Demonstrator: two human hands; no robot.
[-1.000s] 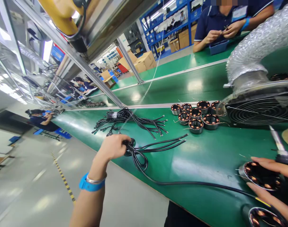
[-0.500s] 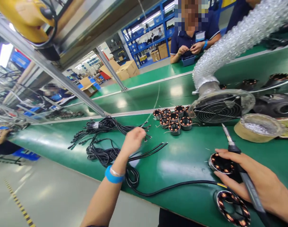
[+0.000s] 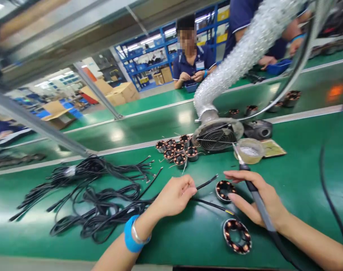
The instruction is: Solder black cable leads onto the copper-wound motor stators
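Note:
My left hand [image 3: 178, 194] is closed in a pinch on a black cable [image 3: 207, 182], whose stripped end sticks out to the right. My right hand [image 3: 261, 199] holds a soldering iron [image 3: 257, 201] by its grey handle, tip pointing up and away. A copper-wound motor stator [image 3: 220, 190] lies at the right thumb and forefinger, which are spread at its side; whether they touch it I cannot tell. Nearer to me rests a second stator [image 3: 236, 235], with another black cable [image 3: 213, 204] with a yellow mark running toward it. Loose black cables [image 3: 103, 210] lie left of my left hand.
Several stators [image 3: 178, 148] stand grouped beside a round fume-extractor fan [image 3: 218, 137] with a silvery hose [image 3: 233, 64]. A tub [image 3: 252, 152] stands right of the fan, near a soldering iron holder [image 3: 258, 130]. Across the bench a person [image 3: 192, 66] works with both hands.
My left hand has moved from the cable bundle toward the right hand, bringing a cable end. My right fingers have loosened from around the stator. The view has shifted right.

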